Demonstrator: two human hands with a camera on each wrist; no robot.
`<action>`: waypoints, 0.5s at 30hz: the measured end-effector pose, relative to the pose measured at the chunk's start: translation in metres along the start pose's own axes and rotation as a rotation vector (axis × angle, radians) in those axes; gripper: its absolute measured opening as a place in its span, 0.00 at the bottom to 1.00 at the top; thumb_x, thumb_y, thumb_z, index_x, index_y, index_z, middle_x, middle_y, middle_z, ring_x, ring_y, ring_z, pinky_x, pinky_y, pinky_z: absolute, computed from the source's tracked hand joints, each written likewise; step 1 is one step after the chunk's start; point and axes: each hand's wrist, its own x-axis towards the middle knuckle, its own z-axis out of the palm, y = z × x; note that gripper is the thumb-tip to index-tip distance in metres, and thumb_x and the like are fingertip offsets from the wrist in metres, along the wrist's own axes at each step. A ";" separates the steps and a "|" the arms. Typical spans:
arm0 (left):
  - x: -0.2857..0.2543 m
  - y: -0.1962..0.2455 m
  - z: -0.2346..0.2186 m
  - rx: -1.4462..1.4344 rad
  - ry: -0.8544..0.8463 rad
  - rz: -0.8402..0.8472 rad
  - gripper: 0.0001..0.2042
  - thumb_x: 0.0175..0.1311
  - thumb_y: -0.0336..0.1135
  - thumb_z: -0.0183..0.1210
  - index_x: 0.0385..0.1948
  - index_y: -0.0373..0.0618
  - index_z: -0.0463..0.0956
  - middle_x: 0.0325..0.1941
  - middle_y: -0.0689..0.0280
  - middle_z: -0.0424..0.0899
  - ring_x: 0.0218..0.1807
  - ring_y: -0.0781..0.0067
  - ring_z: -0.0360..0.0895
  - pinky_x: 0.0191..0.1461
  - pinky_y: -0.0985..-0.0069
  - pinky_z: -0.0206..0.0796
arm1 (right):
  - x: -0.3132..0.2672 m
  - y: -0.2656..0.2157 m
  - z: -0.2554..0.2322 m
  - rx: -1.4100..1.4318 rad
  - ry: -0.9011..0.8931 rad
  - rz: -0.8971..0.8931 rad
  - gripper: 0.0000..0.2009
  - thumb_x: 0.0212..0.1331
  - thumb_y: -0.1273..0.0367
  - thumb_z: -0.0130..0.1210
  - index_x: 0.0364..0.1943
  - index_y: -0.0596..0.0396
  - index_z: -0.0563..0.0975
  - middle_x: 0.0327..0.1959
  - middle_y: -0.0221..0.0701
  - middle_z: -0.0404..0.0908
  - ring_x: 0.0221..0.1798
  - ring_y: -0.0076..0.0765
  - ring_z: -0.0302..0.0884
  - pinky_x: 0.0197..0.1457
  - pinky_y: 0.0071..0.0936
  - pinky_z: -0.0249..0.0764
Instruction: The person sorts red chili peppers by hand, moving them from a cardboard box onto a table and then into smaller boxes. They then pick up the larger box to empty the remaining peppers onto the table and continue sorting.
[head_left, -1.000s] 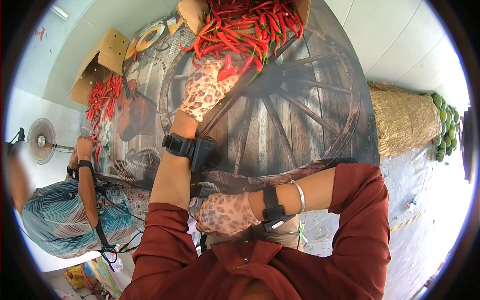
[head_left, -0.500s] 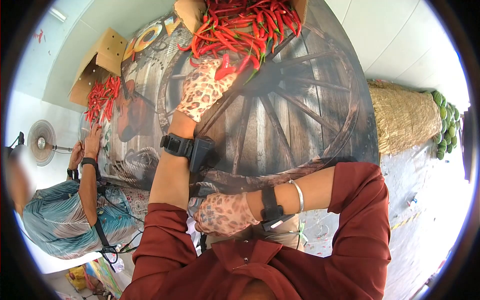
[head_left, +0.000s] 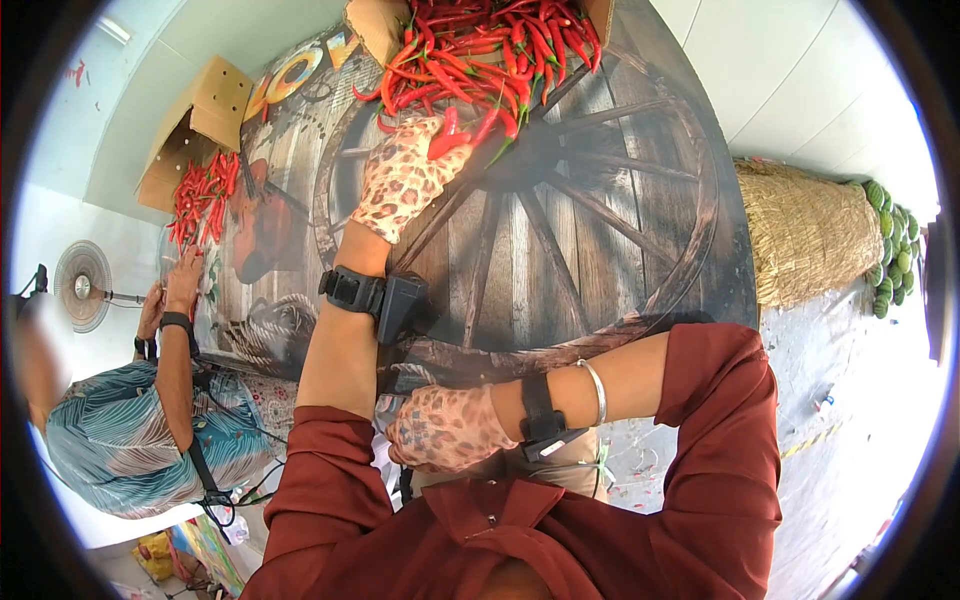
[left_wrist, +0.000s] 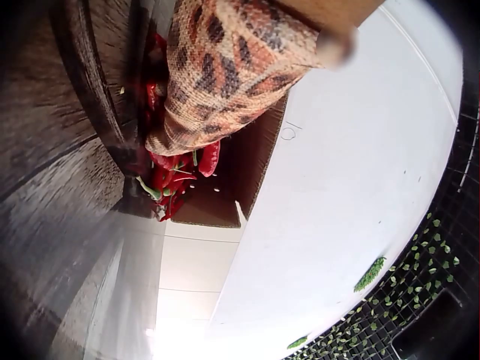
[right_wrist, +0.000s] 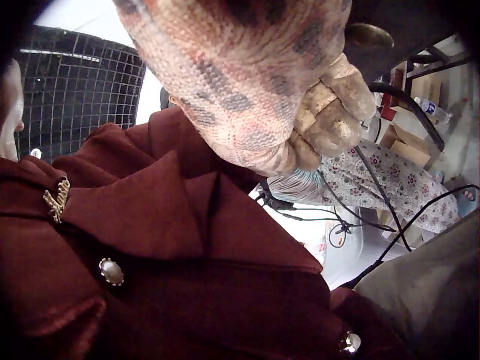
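Note:
My left hand (head_left: 405, 180), in a leopard-print glove, reaches across the table to the edge of a pile of red chillies (head_left: 480, 50) spilling from a cardboard box (head_left: 375, 25). Its fingers pinch a red chilli (head_left: 448, 135) that sticks up from the glove. In the left wrist view the left hand (left_wrist: 225, 75) lies over the chillies (left_wrist: 169, 176) at the box mouth. My right hand (head_left: 450, 430), also gloved, is curled into a fist at the table's near edge, close to my chest. In the right wrist view the fingers (right_wrist: 330, 127) are tightly curled and nothing shows inside them.
The round table (head_left: 600, 230) bears a wagon-wheel print. A second person (head_left: 130, 440) at the left touches another chilli pile (head_left: 205, 190) beside a second cardboard box (head_left: 200, 110). A fan (head_left: 82, 282) stands at the left. A straw bale (head_left: 805, 235) and green fruit (head_left: 895, 250) lie at the right.
My left hand edged slightly left with the chilli. The other person's hand rose toward their chilli pile. My right hand stayed put.

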 end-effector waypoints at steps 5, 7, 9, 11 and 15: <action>0.001 0.003 -0.002 -0.006 -0.012 -0.011 0.16 0.53 0.45 0.62 0.38 0.43 0.77 0.38 0.58 0.81 0.42 0.56 0.78 0.46 0.66 0.68 | -0.005 0.003 0.007 -0.065 0.183 -0.109 0.10 0.52 0.66 0.47 0.35 0.57 0.73 0.31 0.34 0.73 0.34 0.39 0.74 0.38 0.31 0.72; 0.001 0.003 -0.002 -0.033 -0.002 -0.014 0.17 0.53 0.45 0.62 0.39 0.43 0.77 0.38 0.58 0.81 0.42 0.56 0.78 0.46 0.66 0.68 | -0.003 -0.001 -0.004 -0.052 0.107 -0.077 0.10 0.53 0.66 0.47 0.36 0.57 0.73 0.31 0.34 0.73 0.34 0.38 0.74 0.38 0.31 0.72; 0.001 0.003 -0.002 -0.016 -0.008 -0.014 0.18 0.53 0.45 0.62 0.40 0.43 0.77 0.38 0.58 0.81 0.42 0.56 0.78 0.47 0.66 0.68 | -0.002 -0.003 -0.010 -0.039 0.032 -0.045 0.11 0.53 0.67 0.47 0.36 0.57 0.74 0.31 0.35 0.73 0.34 0.38 0.74 0.37 0.31 0.72; 0.001 0.005 -0.003 0.002 -0.015 -0.013 0.18 0.53 0.45 0.62 0.41 0.43 0.77 0.39 0.58 0.81 0.43 0.57 0.78 0.47 0.66 0.68 | -0.002 -0.004 -0.011 0.004 0.019 -0.035 0.11 0.54 0.67 0.46 0.37 0.57 0.74 0.30 0.34 0.73 0.34 0.37 0.75 0.37 0.30 0.73; 0.000 0.004 -0.002 -0.001 -0.013 -0.019 0.19 0.53 0.45 0.62 0.41 0.42 0.77 0.39 0.58 0.81 0.43 0.56 0.78 0.47 0.66 0.68 | -0.002 0.000 0.004 -0.155 -0.068 0.048 0.07 0.53 0.65 0.49 0.34 0.46 0.74 0.36 0.25 0.74 0.40 0.30 0.73 0.44 0.29 0.69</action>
